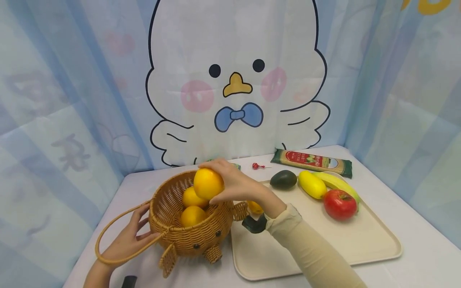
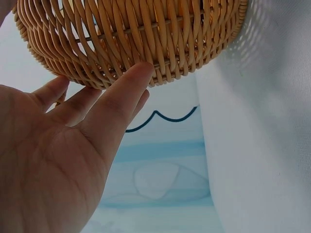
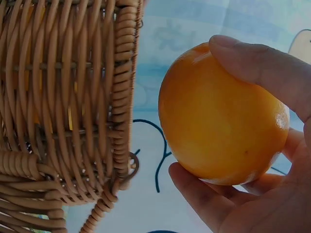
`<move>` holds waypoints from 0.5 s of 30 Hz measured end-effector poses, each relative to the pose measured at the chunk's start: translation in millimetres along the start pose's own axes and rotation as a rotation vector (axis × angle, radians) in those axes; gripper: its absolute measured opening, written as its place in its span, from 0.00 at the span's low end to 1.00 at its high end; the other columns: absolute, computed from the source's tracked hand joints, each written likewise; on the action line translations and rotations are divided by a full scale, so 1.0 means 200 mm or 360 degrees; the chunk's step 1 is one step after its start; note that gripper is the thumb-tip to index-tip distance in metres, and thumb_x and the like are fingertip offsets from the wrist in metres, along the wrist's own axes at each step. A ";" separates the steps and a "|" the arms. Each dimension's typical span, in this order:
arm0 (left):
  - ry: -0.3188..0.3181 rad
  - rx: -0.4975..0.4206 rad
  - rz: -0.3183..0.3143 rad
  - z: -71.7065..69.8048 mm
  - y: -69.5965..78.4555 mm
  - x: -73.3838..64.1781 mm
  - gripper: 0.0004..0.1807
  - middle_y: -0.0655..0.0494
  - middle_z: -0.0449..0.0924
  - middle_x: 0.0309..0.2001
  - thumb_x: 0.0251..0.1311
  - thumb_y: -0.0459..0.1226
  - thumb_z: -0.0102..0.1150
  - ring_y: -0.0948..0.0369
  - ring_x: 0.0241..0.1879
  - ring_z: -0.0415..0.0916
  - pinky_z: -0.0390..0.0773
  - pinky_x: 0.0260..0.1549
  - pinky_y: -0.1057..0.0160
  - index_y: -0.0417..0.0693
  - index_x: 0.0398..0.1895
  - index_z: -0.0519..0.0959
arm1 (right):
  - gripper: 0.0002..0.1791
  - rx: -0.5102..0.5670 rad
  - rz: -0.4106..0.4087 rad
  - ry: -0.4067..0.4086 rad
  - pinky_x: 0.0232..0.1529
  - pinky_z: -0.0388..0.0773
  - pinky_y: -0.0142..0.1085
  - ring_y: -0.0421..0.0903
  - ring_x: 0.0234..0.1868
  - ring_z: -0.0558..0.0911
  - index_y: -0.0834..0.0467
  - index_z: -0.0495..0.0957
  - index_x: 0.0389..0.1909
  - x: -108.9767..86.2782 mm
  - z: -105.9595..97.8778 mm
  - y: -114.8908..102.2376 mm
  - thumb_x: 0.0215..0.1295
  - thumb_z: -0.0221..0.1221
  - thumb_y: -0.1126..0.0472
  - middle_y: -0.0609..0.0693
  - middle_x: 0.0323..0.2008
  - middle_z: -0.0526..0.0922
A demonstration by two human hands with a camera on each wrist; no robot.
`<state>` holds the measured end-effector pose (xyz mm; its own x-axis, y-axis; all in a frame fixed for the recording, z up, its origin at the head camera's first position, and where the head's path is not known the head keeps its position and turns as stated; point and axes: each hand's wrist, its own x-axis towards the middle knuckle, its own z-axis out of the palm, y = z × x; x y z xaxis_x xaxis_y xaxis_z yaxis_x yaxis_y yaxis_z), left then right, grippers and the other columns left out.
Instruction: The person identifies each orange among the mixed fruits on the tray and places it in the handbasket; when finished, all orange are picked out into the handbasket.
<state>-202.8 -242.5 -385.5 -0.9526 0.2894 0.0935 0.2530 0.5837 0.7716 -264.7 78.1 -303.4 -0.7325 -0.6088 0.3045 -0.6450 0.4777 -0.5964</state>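
My right hand (image 1: pixel 230 180) holds an orange (image 1: pixel 208 183) over the open top of a wicker basket (image 1: pixel 216 224) with an animal face. In the right wrist view, thumb and fingers curve round the smooth orange (image 3: pixel 223 116) beside the basket rim (image 3: pixel 124 87). Two more oranges lie inside the basket, the front orange (image 1: pixel 193 216) and another orange (image 1: pixel 192 198) behind it. At the basket's left side, my left hand (image 1: pixel 126 240) rests its fingers on the woven wall. The left wrist view shows its extended fingers (image 2: pixel 121 97) touching the wickerwork (image 2: pixel 146 39).
Right of the basket is a beige tray (image 1: pixel 324 244) with an avocado (image 1: pixel 283 180), a yellow fruit (image 1: pixel 312 185), a banana (image 1: pixel 335 182) and a red tomato-like fruit (image 1: pixel 340 205). An orange fruit (image 1: pixel 255 207) is partly hidden by the right arm. Behind lie a long package (image 1: pixel 311 162) and a red lollipop (image 1: pixel 256 166).
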 end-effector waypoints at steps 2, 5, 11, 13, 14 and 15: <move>-0.0003 0.0002 0.0000 0.00 0.00 0.00 0.47 0.38 0.35 0.74 0.61 0.41 0.59 0.30 0.67 0.50 0.81 0.52 0.47 0.54 0.74 0.39 | 0.47 -0.0037 0.0018 -0.0012 0.54 0.78 0.41 0.46 0.54 0.71 0.41 0.61 0.67 0.01 0.02 0.01 0.44 0.73 0.57 0.49 0.63 0.65; -0.0006 0.0000 -0.0006 0.00 0.00 0.00 0.46 0.38 0.35 0.74 0.61 0.41 0.59 0.30 0.67 0.49 0.80 0.53 0.46 0.53 0.73 0.39 | 0.48 -0.0102 0.0044 -0.0037 0.53 0.78 0.40 0.45 0.53 0.72 0.40 0.61 0.67 0.03 0.03 0.03 0.44 0.73 0.55 0.49 0.62 0.66; -0.0019 -0.0004 -0.0023 0.00 0.00 0.00 0.46 0.38 0.34 0.74 0.61 0.42 0.59 0.29 0.67 0.48 0.80 0.53 0.45 0.54 0.73 0.39 | 0.47 -0.0146 0.0056 -0.0086 0.53 0.78 0.41 0.45 0.54 0.72 0.41 0.61 0.67 0.05 0.05 0.05 0.43 0.73 0.54 0.50 0.62 0.66; -0.0021 -0.0004 -0.0031 0.00 0.00 0.00 0.46 0.38 0.34 0.75 0.61 0.42 0.59 0.29 0.67 0.48 0.80 0.53 0.45 0.55 0.73 0.39 | 0.47 -0.0150 0.0054 -0.0097 0.53 0.78 0.42 0.45 0.55 0.71 0.41 0.61 0.67 0.06 0.06 0.06 0.43 0.73 0.54 0.50 0.62 0.67; -0.0021 -0.0002 -0.0034 0.00 0.00 0.00 0.46 0.39 0.34 0.75 0.61 0.42 0.59 0.29 0.67 0.48 0.80 0.53 0.45 0.55 0.73 0.39 | 0.47 -0.0148 0.0055 -0.0104 0.54 0.78 0.41 0.45 0.55 0.71 0.40 0.62 0.67 0.07 0.06 0.06 0.43 0.73 0.54 0.49 0.62 0.67; -0.0022 -0.0001 -0.0035 0.00 0.00 0.00 0.46 0.39 0.34 0.75 0.61 0.42 0.59 0.29 0.67 0.48 0.80 0.53 0.45 0.55 0.73 0.39 | 0.47 -0.0149 0.0056 -0.0111 0.53 0.78 0.41 0.44 0.55 0.71 0.40 0.62 0.66 0.07 0.06 0.06 0.43 0.73 0.53 0.49 0.62 0.67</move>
<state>-203.8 -242.7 -385.6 -0.9556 0.2866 0.0678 0.2318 0.5898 0.7736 -280.3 67.8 -316.1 -0.7401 -0.6317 0.2305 -0.6392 0.5544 -0.5330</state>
